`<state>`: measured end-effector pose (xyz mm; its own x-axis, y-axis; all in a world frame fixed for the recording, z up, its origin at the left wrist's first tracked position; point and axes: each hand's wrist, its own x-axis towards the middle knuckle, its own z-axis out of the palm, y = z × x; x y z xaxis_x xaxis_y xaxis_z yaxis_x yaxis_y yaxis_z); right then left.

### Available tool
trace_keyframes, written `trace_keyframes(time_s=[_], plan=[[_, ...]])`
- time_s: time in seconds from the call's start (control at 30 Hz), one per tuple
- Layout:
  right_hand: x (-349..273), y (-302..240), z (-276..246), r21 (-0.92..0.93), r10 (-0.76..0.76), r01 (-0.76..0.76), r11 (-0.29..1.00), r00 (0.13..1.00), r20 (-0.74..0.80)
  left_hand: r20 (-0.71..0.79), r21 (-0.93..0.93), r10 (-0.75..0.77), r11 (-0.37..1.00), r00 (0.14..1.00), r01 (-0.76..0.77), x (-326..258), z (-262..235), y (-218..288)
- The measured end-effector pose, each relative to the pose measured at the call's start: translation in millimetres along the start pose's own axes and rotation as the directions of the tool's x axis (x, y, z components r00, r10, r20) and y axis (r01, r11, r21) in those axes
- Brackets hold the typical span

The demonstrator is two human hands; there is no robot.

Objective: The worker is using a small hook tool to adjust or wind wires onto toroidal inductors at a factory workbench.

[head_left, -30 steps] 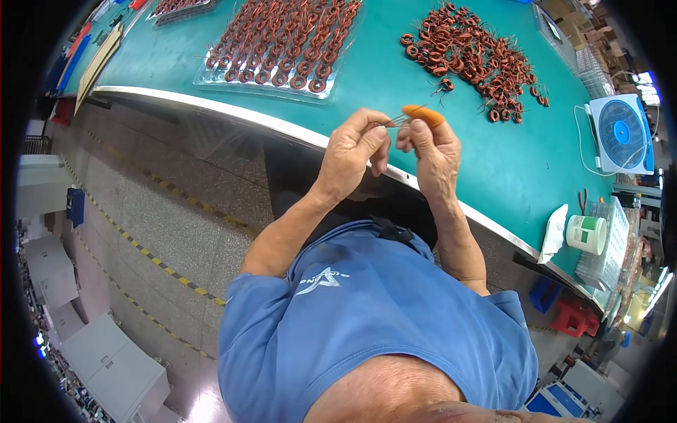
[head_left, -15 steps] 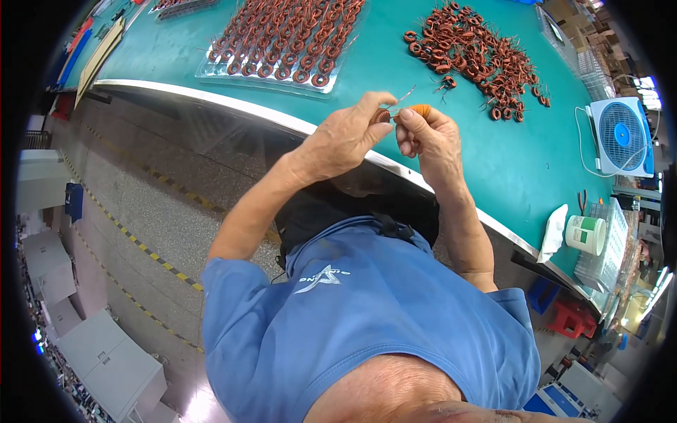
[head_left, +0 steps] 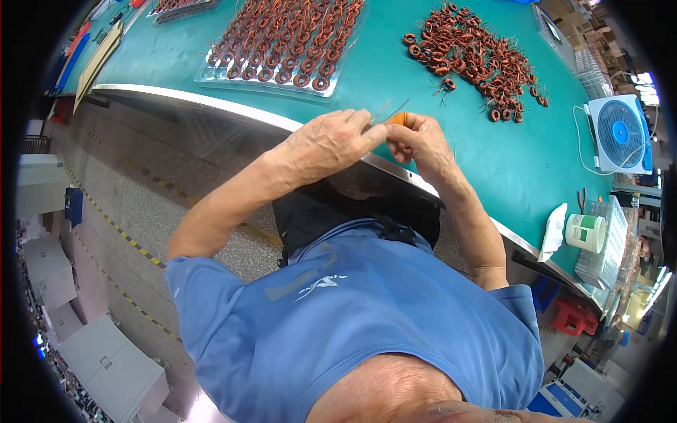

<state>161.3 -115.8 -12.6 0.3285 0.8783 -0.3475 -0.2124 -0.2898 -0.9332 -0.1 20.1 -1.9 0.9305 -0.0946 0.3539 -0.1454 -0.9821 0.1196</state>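
My left hand (head_left: 330, 146) is closed at the table's near edge, its fingers wrapped around a small copper-wound ring coil that they now hide. Two thin wire leads (head_left: 392, 111) stick up past its fingertips. Right beside it, my right hand (head_left: 422, 144) is closed in a pinch where the leads come out, its thumb against the index finger, which wears an orange finger cot (head_left: 398, 119). The exact grip on the wire is partly hidden. Beyond my hands, similar coils stand in rows in a clear plastic tray (head_left: 206, 76), and a loose pile of coils (head_left: 472, 56) lies to the right.
The green table (head_left: 508, 162) has a metal-trimmed near edge. On its right stand a blue-and-white fan (head_left: 621, 132), a white tub (head_left: 585, 233), white paper (head_left: 553, 233) and stacked clear trays (head_left: 599, 268). Another coil tray (head_left: 182, 10) and a flat tan board (head_left: 99, 63) are at far left.
My left hand has rolled over, so the coil has gone out of sight, and its elbow has swung outward. My right hand has shifted slightly left, and the leads now point up and right.
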Motion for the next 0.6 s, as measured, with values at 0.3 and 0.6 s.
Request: trace_keyframes(time_s=[0.3,0.6], plan=[[-13.3,-17.9,17.4,-0.077,-0.245,0.235,0.969,0.955,-0.167,0.000,-0.983,-0.573,0.149,0.820,0.105,-6.1,37.7,28.3],[1.0,-0.9,16.3,-0.130,-0.243,0.225,0.966,0.959,-0.147,0.072,-0.988,-0.661,-0.149,0.747,-0.036,-11.0,44.2,31.5]])
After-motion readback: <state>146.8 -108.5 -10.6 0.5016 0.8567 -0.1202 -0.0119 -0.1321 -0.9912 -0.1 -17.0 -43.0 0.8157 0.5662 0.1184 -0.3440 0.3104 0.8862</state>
